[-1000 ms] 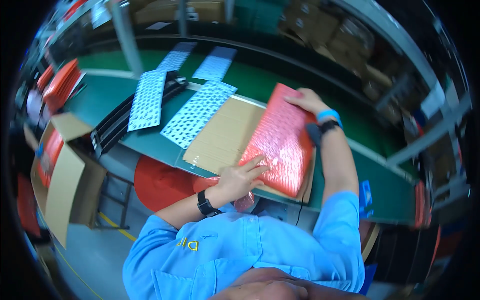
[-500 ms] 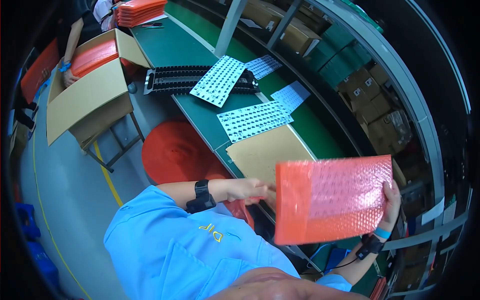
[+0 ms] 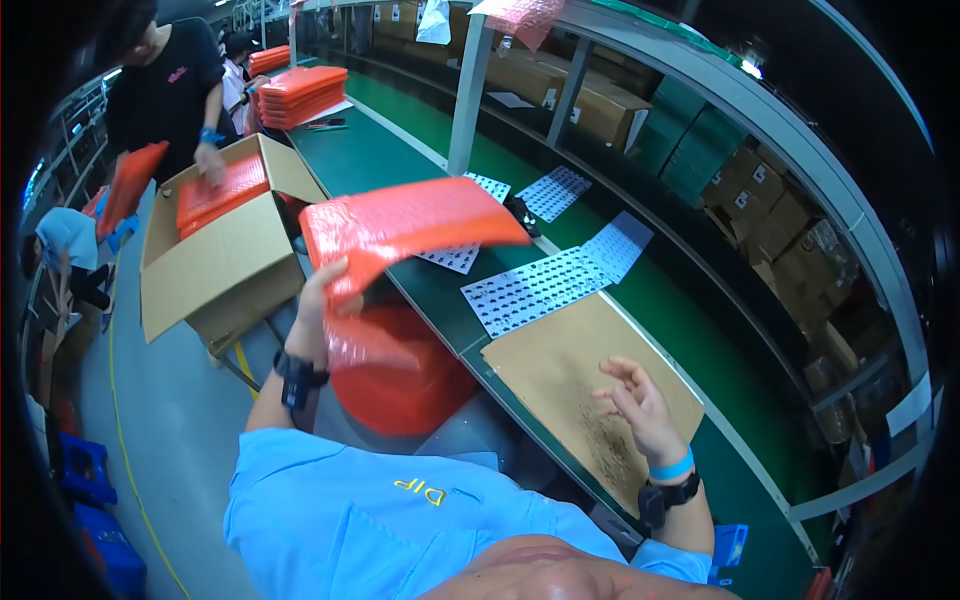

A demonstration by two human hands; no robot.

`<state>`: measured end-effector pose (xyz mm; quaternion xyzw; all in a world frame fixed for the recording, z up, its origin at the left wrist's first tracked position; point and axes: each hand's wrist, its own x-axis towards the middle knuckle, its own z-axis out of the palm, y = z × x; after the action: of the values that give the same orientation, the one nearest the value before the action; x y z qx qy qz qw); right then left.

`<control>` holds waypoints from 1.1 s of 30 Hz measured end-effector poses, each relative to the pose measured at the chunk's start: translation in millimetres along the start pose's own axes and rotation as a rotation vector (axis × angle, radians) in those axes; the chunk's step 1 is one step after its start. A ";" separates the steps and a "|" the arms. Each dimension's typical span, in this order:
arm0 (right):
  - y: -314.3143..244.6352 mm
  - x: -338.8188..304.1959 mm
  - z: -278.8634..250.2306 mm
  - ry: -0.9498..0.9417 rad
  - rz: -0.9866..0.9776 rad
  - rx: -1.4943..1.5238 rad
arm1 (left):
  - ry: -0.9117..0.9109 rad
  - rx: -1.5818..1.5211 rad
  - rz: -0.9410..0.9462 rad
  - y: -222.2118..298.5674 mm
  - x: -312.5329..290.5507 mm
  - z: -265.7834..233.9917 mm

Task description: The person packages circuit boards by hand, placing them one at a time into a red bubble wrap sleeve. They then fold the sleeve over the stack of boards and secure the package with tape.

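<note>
My left hand is closed on a red bubble-wrap bag, holding it by its near left edge. The bag is raised over the left side of the green bench, in front of a white panel dotted with black parts, and hides most of it. A loose red flap hangs below my fingers. My right hand is empty, fingers apart and slightly bent, above a brown cardboard sheet strewn with small dark bits. Beyond the cardboard lies another dotted white panel.
A co-worker stands at the left, a hand over an open carton of red bags. Red bags are stacked at the bench's far end. A big round red bundle stands beside the bench. A metal frame post rises behind it.
The red bag has passed from my right hand to my left and swung leftward. My right hand has let go and moved over the cardboard. My view has tilted up, showing more of the co-worker.
</note>
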<state>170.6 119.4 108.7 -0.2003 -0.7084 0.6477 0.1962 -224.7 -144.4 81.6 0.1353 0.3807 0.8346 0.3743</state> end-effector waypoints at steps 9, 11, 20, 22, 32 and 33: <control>33.1 -39.0 -5.1 0.112 0.215 0.120 | 0.219 0.013 0.036 114.1 282.3 -161.9; 39.2 -45.4 8.1 0.217 0.267 0.127 | 0.215 -0.039 0.035 92.6 304.1 -92.2; 13.5 -35.8 42.5 -0.104 0.166 -0.327 | -0.086 0.418 0.330 49.1 108.6 71.0; -15.1 -3.4 67.2 -0.265 0.087 -0.354 | -0.396 0.532 0.258 35.5 36.4 94.8; -68.1 32.5 37.7 -0.710 -0.416 -0.122 | -1.199 0.732 0.206 -36.2 -9.5 122.2; -79.8 22.5 25.1 -0.852 -0.418 -0.019 | -1.199 0.752 0.114 -43.5 -3.6 120.3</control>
<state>135.8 104.1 186.5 0.2280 -0.7568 0.6125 0.0125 -138.1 -64.0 130.8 0.7111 0.3637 0.4468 0.4030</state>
